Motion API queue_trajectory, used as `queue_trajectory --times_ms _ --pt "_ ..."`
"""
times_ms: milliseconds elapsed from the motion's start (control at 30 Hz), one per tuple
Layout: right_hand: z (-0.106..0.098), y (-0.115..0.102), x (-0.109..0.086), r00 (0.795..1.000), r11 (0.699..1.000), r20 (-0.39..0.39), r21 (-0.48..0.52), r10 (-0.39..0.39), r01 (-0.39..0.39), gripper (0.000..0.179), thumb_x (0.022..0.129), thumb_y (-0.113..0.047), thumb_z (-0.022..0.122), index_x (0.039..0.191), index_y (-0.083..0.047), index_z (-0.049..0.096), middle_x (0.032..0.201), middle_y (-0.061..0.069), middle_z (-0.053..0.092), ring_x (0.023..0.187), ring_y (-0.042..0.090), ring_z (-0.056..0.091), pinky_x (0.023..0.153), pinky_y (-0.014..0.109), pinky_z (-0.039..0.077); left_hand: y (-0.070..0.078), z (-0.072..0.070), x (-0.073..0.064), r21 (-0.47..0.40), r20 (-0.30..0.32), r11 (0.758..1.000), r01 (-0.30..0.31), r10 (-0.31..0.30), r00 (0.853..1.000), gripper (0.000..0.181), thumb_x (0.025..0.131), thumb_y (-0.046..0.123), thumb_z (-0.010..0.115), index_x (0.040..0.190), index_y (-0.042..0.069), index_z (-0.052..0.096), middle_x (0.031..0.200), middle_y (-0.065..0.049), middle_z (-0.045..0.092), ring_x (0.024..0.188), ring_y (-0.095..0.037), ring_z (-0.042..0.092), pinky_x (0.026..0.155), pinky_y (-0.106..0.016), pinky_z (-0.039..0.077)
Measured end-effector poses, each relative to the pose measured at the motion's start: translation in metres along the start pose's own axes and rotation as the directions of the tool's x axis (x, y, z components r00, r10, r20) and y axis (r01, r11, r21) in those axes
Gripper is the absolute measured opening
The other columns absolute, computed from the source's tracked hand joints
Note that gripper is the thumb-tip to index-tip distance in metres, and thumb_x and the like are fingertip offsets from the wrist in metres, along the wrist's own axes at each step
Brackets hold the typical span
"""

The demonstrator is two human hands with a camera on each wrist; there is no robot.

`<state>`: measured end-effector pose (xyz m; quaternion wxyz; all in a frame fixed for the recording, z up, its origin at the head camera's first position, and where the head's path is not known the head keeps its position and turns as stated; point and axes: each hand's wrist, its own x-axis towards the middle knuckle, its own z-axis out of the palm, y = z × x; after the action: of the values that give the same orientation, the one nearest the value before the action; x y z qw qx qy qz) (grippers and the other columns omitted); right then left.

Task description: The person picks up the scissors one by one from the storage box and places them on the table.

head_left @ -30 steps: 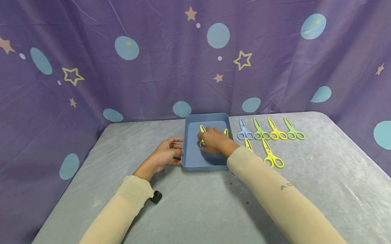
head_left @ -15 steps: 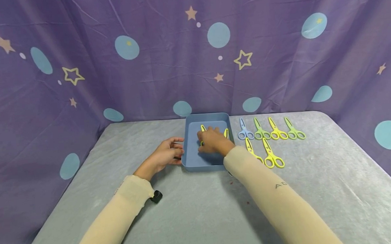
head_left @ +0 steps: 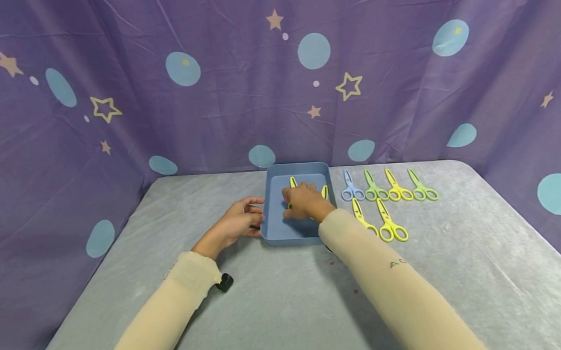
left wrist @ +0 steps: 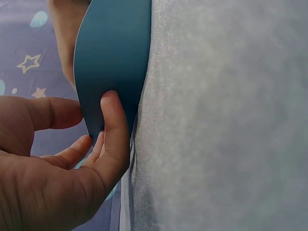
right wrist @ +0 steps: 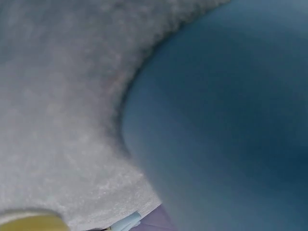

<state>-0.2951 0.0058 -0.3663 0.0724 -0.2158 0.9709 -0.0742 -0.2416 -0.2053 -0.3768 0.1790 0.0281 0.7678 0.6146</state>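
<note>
In the head view, my right hand (head_left: 305,201) is down inside the blue tray (head_left: 274,217). Its fingers and thumb curl about the handle end of a pair of yellow scissors (head_left: 293,181), whose tip points to the back; the hand hides most of the rest. Another pair of yellow scissors (head_left: 325,191) lies in the tray beyond the knuckles, partly covered. My left hand (head_left: 237,218) rests its loosely bent fingertips on the tray's left outer wall; the left wrist view shows these fingers (left wrist: 114,113) against the blue wall. The right wrist view shows the tray wall, not the hand.
Right of the tray, a back row holds blue scissors (head_left: 350,187), green scissors (head_left: 372,186), yellow scissors (head_left: 395,186) and more green scissors (head_left: 419,184). In front lie two yellow pairs (head_left: 390,223), one partly behind my right sleeve. A purple curtain (head_left: 238,92) hangs behind the grey table (head_left: 268,302).
My right hand has shifted slightly left, and the yellow scissors at its fingers have slid a little to the back and right. The left hand and tray stay put.
</note>
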Motion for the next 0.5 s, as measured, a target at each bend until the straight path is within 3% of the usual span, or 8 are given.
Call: queue_trajectory --times_ms 500 --pt "0.0038 0.0034 0.0006 0.998 0.999 -0.064 -0.042 -0.014 0.012 0.038 0.087 -0.045 0.078 0.111 -0.021 0.06 0.11 0.014 0.056 0.104 0.04 0.051 0.081 0.051 0.051 -0.0004 -0.0003 0.0018 -0.015 0.002 1.0 0.002 -0.002 1.0 0.052 0.104 0.003 0.052 0.154 0.006 0.038 0.136 -0.023 0.045 0.096 -0.028 0.061 0.071 -0.033 0.059"
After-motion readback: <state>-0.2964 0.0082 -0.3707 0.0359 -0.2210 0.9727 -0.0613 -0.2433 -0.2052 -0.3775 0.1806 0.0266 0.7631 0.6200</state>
